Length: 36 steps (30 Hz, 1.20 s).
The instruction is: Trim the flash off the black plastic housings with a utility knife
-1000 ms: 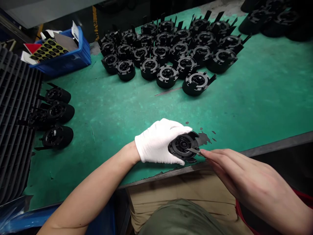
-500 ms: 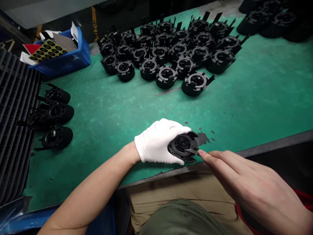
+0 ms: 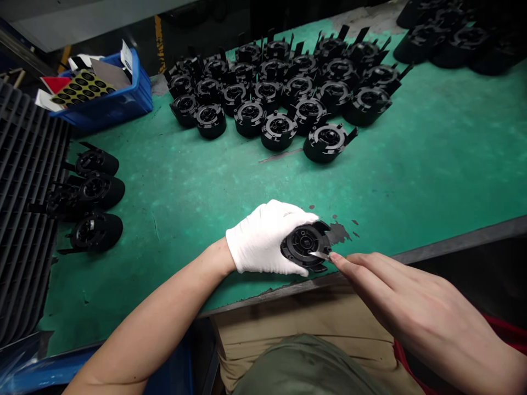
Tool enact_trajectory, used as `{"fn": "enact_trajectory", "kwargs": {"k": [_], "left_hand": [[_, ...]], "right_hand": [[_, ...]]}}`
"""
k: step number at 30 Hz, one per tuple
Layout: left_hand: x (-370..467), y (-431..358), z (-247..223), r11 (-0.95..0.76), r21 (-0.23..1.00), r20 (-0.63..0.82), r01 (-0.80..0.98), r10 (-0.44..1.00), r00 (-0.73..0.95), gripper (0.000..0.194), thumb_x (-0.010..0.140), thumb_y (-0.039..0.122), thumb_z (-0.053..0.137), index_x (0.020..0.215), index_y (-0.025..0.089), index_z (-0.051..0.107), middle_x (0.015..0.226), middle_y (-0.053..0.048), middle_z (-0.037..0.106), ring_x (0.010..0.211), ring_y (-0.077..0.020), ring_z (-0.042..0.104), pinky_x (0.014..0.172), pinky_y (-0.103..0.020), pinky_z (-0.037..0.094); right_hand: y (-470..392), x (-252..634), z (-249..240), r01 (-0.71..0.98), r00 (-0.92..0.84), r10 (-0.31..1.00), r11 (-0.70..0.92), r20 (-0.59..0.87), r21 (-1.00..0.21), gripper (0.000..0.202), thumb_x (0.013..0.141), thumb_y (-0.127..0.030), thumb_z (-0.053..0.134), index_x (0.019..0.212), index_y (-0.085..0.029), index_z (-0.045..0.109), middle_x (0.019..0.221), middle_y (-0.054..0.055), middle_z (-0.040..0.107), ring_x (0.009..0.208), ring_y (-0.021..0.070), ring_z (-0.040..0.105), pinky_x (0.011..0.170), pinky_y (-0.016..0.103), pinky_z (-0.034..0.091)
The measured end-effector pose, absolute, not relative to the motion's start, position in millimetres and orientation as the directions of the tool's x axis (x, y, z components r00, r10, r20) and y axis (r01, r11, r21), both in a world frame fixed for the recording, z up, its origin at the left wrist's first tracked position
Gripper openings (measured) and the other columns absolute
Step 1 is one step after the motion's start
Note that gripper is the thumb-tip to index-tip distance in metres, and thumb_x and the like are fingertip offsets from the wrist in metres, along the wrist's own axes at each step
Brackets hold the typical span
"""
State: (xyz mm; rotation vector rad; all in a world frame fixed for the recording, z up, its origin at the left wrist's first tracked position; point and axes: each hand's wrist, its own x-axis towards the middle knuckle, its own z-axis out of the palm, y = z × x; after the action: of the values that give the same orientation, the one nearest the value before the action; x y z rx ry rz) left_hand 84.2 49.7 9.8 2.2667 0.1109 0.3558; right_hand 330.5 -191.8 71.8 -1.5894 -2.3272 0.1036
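Observation:
My left hand (image 3: 269,236), in a white glove, is wrapped round a black round plastic housing (image 3: 303,241) near the front edge of the table. The housing's ribbed inner face is turned up toward me. In my bare right hand (image 3: 411,307) is a small knife with a thin metal blade (image 3: 319,255), pinched between the fingers. Its tip reaches over the inside of the housing, low and right of the centre; whether it touches the plastic I cannot tell. The knife's handle is hidden by my fingers.
Many similar black housings (image 3: 280,129) stand grouped across the back of the green table (image 3: 197,181). Several more housings (image 3: 99,230) lie at the left, beside a dark ribbed rack (image 3: 28,208). A blue bin (image 3: 135,90) holds a sheet of round stickers (image 3: 82,88) and papers.
The blade has shifted slightly to the left with my right hand, and it now catches more light. My left hand keeps its hold on the housing. The view has moved a little.

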Motion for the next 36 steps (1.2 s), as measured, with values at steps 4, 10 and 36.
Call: {"fn": "enact_trajectory", "kwargs": {"k": [4, 10, 36], "left_hand": [[83.9, 50.2, 8.7, -0.657, 0.752, 0.231, -0.051, 0.191, 0.954, 0.084, 0.098, 0.064, 0.109, 0.164, 0.024, 0.075, 0.155, -0.019, 0.094, 0.140, -0.0461, 0.094, 0.125, -0.061, 0.072], [84.3, 50.5, 13.9, -0.637, 0.770, 0.197, -0.034, 0.188, 0.962, 0.081, 0.098, 0.061, 0.110, 0.162, 0.025, 0.078, 0.156, -0.019, 0.093, 0.141, -0.0451, 0.093, 0.127, -0.061, 0.072], [91.5, 51.4, 28.7, -0.642, 0.767, 0.125, 0.025, 0.187, 0.974, 0.066, 0.097, 0.060, 0.107, 0.149, 0.026, 0.086, 0.144, -0.015, 0.097, 0.133, -0.0435, 0.095, 0.118, -0.054, 0.074]], "right_hand": [[-185.8, 334.0, 68.3, 0.890, -0.336, 0.903, 0.397, 0.266, -0.223, 0.074, 0.121, 0.001, 0.050, 0.189, -0.023, 0.064, 0.127, 0.011, 0.093, 0.104, 0.0269, 0.091, 0.082, 0.034, 0.070], [-167.9, 346.1, 76.6, 0.870, -0.406, 0.894, 0.442, 0.190, -0.218, 0.064, 0.117, 0.003, 0.051, 0.166, -0.024, 0.083, 0.112, 0.007, 0.089, 0.092, 0.0242, 0.083, 0.074, 0.035, 0.062], [-105.3, 376.5, 94.4, 0.734, -0.606, 0.787, 0.609, 0.115, -0.301, 0.053, 0.130, -0.016, 0.045, 0.139, -0.033, 0.094, 0.098, 0.002, 0.087, 0.085, 0.0188, 0.079, 0.080, 0.031, 0.065]]}}
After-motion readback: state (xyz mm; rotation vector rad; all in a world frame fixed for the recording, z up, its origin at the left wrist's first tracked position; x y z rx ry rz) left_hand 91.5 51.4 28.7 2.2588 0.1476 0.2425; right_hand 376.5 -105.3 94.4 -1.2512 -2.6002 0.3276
